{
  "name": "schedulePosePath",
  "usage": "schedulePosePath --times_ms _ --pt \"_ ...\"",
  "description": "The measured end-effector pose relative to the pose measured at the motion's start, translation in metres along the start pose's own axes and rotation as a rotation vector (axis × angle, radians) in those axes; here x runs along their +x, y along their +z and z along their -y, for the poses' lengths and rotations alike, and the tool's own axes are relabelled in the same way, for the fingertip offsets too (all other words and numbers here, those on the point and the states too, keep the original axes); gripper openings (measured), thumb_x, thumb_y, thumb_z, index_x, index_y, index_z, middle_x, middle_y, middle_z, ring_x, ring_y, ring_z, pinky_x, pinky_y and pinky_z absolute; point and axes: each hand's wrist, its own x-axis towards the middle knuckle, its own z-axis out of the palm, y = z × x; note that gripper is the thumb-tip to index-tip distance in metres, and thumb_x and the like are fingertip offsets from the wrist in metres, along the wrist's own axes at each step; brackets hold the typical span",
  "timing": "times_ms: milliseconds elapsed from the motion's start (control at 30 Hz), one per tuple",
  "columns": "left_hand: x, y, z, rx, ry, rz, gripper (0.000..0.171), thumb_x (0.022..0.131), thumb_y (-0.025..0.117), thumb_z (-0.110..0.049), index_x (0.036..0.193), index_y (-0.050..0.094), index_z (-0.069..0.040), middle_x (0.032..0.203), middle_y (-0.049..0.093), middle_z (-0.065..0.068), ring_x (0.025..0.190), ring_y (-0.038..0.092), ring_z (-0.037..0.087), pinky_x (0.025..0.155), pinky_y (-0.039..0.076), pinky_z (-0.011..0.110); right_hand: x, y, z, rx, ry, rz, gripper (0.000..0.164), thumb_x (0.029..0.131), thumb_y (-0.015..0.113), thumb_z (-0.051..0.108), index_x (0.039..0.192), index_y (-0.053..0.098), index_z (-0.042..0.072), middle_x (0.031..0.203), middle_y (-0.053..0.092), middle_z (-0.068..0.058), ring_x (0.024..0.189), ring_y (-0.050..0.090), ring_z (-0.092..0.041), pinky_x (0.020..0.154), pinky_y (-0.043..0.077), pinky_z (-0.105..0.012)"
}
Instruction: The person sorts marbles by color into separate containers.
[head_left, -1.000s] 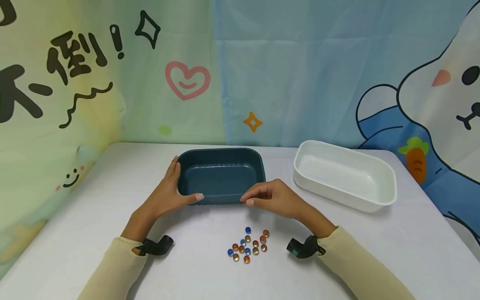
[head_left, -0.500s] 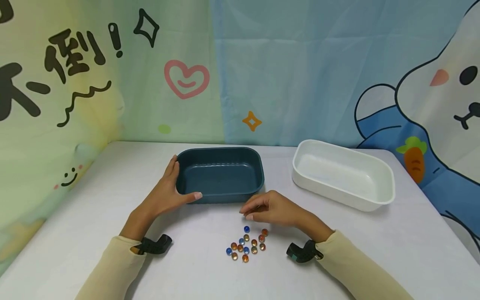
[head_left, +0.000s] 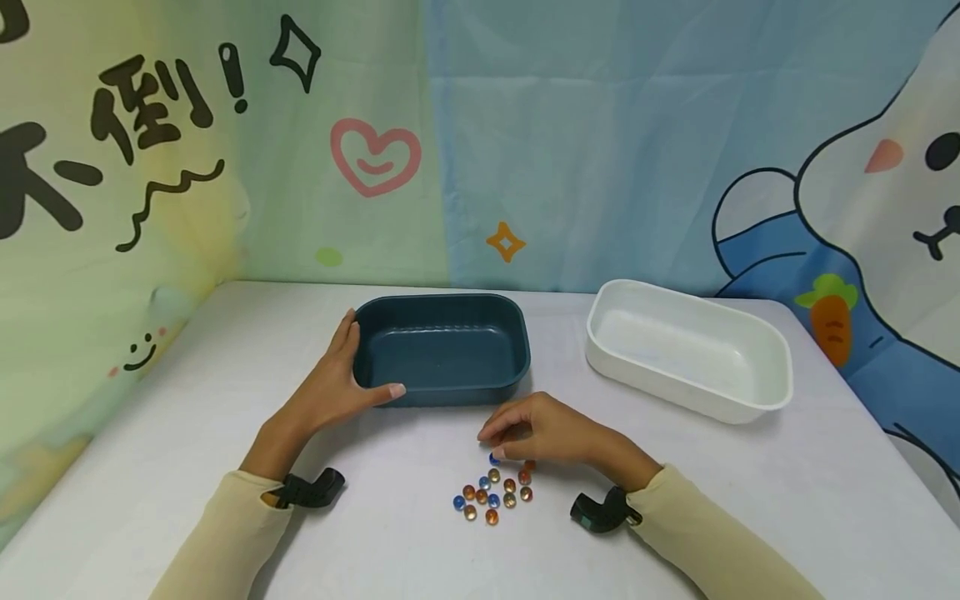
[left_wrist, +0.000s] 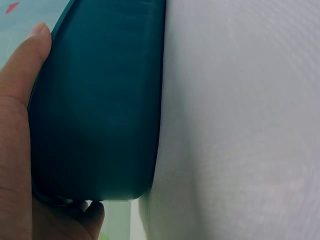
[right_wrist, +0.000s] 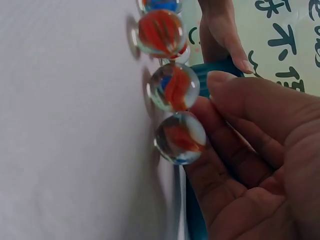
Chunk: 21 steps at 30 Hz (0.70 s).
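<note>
In the head view a dark teal rectangular dish stands on the table. My left hand holds its near left corner, thumb along the front wall and fingers at the left end. Several glass marbles, orange, amber and blue, lie loose in front of the dish. Over the far side of this group is my right hand, its thumb tip partly covering a blue marble. The right wrist view shows the thumb apart from the loosely bent fingers beside an orange-swirled marble; nothing is visible between them.
A white rectangular dish stands at an angle on the right of the white-covered table. Behind the table hangs a printed cloth. Each wrist wears a black camera mount.
My right hand has come from the teal dish's front edge toward me, down to the far marbles. The left hand stays on the dish, which has not moved.
</note>
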Motion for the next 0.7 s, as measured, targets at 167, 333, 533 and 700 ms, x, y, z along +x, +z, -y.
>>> schedulePosePath --times_ms 167,333,533,700 --pt "-0.0001 -0.0008 -0.0014 0.000 0.003 0.001 0.124 0.075 0.070 -0.067 0.153 0.002 0.002 0.162 -0.010 0.007 0.147 0.006 0.032 0.111 0.021 0.057 0.0008 0.0002 0.0002 -0.035 -0.003 0.015 0.025 0.087 0.073 0.007 0.112 0.073 0.006 0.109 0.067 0.001 0.094 0.064 -0.014 0.084 0.052 -0.029" --pt "-0.0003 -0.0008 -0.0007 0.001 -0.002 0.002 0.124 0.076 0.070 -0.066 0.153 0.002 0.003 0.162 -0.012 0.005 0.146 0.006 0.033 0.111 0.021 0.057 0.0002 -0.0003 -0.0002 -0.039 0.010 -0.014 0.021 0.089 0.069 0.005 0.110 0.073 0.006 0.103 0.068 0.000 0.091 0.062 -0.013 0.082 0.052 -0.028" --pt "-0.0001 0.0003 -0.0001 -0.004 -0.005 0.005 0.124 0.076 0.070 -0.066 0.153 0.002 0.002 0.161 -0.012 0.004 0.147 0.006 0.033 0.111 0.021 0.058 -0.0002 -0.0002 -0.0009 -0.041 0.028 -0.012 0.023 0.087 0.073 0.007 0.109 0.073 0.007 0.103 0.067 0.000 0.090 0.062 -0.013 0.081 0.052 -0.028" --pt "-0.0008 0.0006 0.0008 -0.013 -0.005 0.008 0.124 0.076 0.070 -0.067 0.153 0.001 0.001 0.161 -0.013 0.003 0.147 0.006 0.032 0.110 0.021 0.058 0.0016 0.0009 -0.0008 -0.087 0.024 0.001 0.024 0.085 0.074 0.004 0.108 0.073 0.009 0.103 0.066 0.003 0.089 0.062 -0.011 0.081 0.052 -0.028"
